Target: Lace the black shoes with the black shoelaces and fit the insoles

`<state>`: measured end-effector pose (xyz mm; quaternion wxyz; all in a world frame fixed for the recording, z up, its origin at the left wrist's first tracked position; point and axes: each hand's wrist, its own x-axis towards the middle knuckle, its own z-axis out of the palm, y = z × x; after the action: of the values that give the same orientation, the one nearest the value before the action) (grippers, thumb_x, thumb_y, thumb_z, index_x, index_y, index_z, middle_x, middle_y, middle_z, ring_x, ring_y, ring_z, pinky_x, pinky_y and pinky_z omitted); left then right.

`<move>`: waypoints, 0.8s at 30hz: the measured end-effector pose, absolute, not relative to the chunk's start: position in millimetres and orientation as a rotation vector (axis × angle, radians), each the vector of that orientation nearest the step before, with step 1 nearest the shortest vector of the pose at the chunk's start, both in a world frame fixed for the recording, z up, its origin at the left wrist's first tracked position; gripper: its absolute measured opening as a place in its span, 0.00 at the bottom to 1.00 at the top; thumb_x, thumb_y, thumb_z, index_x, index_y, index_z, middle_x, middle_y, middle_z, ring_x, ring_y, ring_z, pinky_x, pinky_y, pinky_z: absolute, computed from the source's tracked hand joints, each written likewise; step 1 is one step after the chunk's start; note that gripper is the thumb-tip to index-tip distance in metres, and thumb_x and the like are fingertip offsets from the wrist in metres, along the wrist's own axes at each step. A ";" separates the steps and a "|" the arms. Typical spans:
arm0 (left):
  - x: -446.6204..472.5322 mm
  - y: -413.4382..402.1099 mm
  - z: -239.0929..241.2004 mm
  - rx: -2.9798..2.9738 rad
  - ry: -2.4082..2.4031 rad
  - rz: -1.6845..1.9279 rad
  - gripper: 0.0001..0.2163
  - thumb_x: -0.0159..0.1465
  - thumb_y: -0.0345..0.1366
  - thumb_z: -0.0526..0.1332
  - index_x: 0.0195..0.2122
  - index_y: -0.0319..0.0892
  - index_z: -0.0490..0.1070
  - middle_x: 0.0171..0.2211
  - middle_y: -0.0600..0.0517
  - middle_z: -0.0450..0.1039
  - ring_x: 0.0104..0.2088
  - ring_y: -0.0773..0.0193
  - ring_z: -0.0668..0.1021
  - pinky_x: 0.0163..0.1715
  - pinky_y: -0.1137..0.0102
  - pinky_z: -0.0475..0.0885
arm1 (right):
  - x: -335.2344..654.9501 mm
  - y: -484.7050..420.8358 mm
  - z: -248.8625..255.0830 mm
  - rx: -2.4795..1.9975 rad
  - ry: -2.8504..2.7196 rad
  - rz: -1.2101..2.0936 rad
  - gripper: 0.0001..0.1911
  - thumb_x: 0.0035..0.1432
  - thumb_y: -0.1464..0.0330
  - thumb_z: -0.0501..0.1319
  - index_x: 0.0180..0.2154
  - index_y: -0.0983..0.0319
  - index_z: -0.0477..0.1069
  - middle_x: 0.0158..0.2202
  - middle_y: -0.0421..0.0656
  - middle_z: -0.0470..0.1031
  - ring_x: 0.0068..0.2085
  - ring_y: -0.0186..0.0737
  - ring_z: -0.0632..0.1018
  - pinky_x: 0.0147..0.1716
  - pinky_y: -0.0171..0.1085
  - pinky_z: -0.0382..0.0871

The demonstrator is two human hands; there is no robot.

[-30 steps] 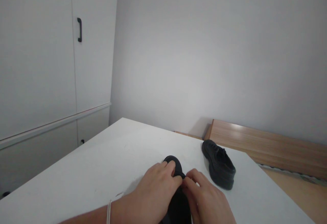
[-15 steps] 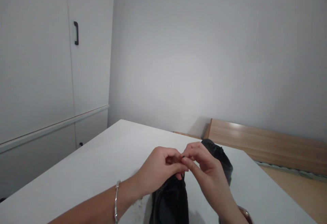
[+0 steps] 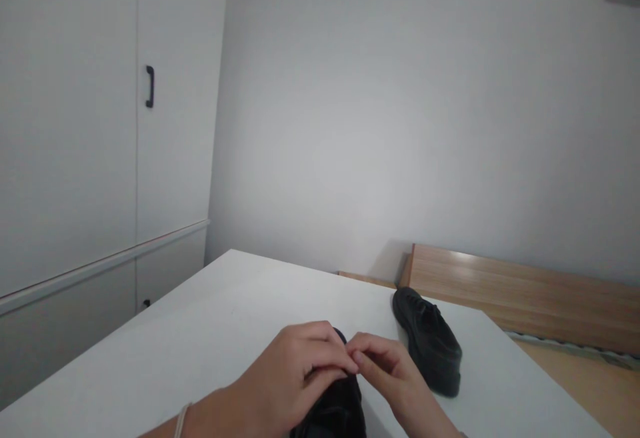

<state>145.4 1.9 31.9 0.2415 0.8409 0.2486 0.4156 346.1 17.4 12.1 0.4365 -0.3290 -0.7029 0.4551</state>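
Observation:
A black lace-up shoe lies on the white table right in front of me, mostly hidden under my hands. My left hand is curled over its top, fingers pinched together. My right hand meets it fingertip to fingertip, also pinched. Both seem to grip the shoe's thin black lace, which I can barely see. A second black shoe rests on the table to the right, untouched.
White cupboard doors with a black handle fill the left side. A plain grey wall stands behind the table. A wooden bed frame runs along the wall beyond the table's right edge.
Both hands rose pinching the lace above the shoe half a second ago, and have come back down onto it. The camera has tilted up slightly.

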 end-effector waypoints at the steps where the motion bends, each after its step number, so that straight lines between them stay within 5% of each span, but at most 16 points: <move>1: 145.6 0.6 30.4 2.511 0.648 1.188 0.12 0.70 0.31 0.55 0.45 0.41 0.79 0.38 0.44 0.79 0.36 0.60 0.77 0.38 0.68 0.71 | 346.6 15.3 11.3 -0.813 -1.734 1.151 0.15 0.58 0.54 0.66 0.31 0.59 0.81 0.29 0.41 0.78 0.34 0.40 0.75 0.37 0.36 0.68; 11: 155.3 -4.2 27.5 2.848 0.462 1.334 0.16 0.73 0.29 0.48 0.43 0.39 0.77 0.37 0.42 0.80 0.39 0.56 0.77 0.43 0.61 0.73 | 345.0 14.0 -4.2 -0.737 -1.426 1.469 0.13 0.50 0.58 0.73 0.32 0.60 0.81 0.29 0.40 0.77 0.35 0.38 0.73 0.41 0.37 0.64; 17: 152.5 3.8 21.1 2.472 0.538 1.622 0.08 0.67 0.25 0.60 0.34 0.41 0.78 0.38 0.46 0.78 0.40 0.60 0.77 0.41 0.67 0.73 | 344.1 9.5 2.6 -0.817 -1.421 1.324 0.16 0.50 0.55 0.72 0.29 0.60 0.77 0.28 0.39 0.76 0.34 0.38 0.72 0.38 0.36 0.63; 24: 109.6 4.7 -21.9 1.684 0.920 1.470 0.05 0.55 0.33 0.71 0.24 0.42 0.77 0.31 0.51 0.72 0.35 0.61 0.76 0.39 0.68 0.69 | 394.1 -6.7 -28.3 -1.149 -1.475 0.888 0.19 0.50 0.50 0.69 0.26 0.60 0.77 0.27 0.41 0.75 0.33 0.42 0.74 0.37 0.37 0.67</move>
<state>109.6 4.7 -21.9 0.3541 0.6515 0.3559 0.5687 394.1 -6.7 -28.3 0.5107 -0.4772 -0.6126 0.3690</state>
